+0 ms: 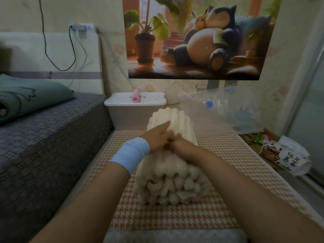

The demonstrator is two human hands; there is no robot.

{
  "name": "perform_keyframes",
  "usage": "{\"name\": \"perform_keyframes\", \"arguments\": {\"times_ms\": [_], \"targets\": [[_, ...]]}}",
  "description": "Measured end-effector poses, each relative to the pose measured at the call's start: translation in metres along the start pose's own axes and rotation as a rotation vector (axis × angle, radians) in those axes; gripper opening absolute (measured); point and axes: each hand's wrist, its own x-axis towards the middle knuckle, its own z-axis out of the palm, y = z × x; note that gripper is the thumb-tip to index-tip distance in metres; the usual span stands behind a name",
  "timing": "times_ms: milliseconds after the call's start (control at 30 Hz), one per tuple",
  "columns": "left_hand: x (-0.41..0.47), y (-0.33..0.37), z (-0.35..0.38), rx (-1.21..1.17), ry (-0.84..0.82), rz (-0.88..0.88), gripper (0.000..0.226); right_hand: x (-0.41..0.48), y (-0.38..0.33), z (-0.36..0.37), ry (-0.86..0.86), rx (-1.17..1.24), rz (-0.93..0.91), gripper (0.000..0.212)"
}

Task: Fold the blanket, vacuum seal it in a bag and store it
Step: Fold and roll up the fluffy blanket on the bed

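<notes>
Left hand (158, 137) and right hand (181, 146) meet atop the rolled blanket (172, 183).

Both bare forearms reach forward and converge at centre; the left wrist wears a band (130, 155). The left hand (157, 137) lies palm down, fingers straight and pointing ahead; the right hand (181, 146) touches it, knuckles up, fingers curled under, their grip unclear.

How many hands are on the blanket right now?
2. The left hand rests on top of the folded blanket; the right hand rests beside it, the two touching.
</notes>
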Motion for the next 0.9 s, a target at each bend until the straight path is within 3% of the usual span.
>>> {"name": "perform_keyframes", "arguments": {"times_ms": [67, 100, 167, 233, 367, 433, 600, 733, 833, 900], "targets": [[0.005, -0.010, 0.032, 0.063, -0.042, 0.016, 0.055, -0.006, 0.006, -0.014, 0.144, 0.268, -0.004, 0.043], [0.007, -0.017, 0.043, 0.064, -0.041, 0.002, 0.058, -0.008, 0.013, -0.021, 0.252, 0.252, -0.012, 0.043], [0.014, -0.024, 0.047, 0.084, -0.135, -0.068, 0.068, -0.004, 0.031, -0.031, 0.403, -0.147, -0.009, 0.046], [0.018, -0.027, 0.034, 0.142, -0.299, -0.159, 0.079, 0.006, 0.040, -0.027, 0.269, -0.420, 0.058, 0.057], [0.018, -0.021, -0.011, 0.277, -0.508, -0.270, 0.086, 0.030, 0.047, -0.010, -0.062, -0.513, 0.099, 0.064], [0.029, -0.026, -0.024, 0.336, -0.451, -0.282, 0.076, 0.038, 0.041, -0.009, -0.083, -0.570, 0.081, 0.064], [0.079, -0.038, -0.018, 0.270, 0.004, -0.162, 0.049, 0.049, 0.033, -0.021, -0.004, -0.468, 0.021, 0.059], [0.103, -0.068, 0.016, 0.155, 0.044, -0.066, 0.064, 0.054, 0.032, -0.029, 0.053, -0.527, -0.008, 0.052], [0.114, -0.091, 0.029, -0.102, 0.038, -0.021, 0.084, 0.068, 0.039, -0.037, 0.297, -0.540, -0.052, 0.041], [0.120, -0.100, 0.029, -0.185, 0.029, -0.053, 0.090, 0.082, 0.046, -0.040, 0.434, -0.597, -0.073, 0.048]]}}
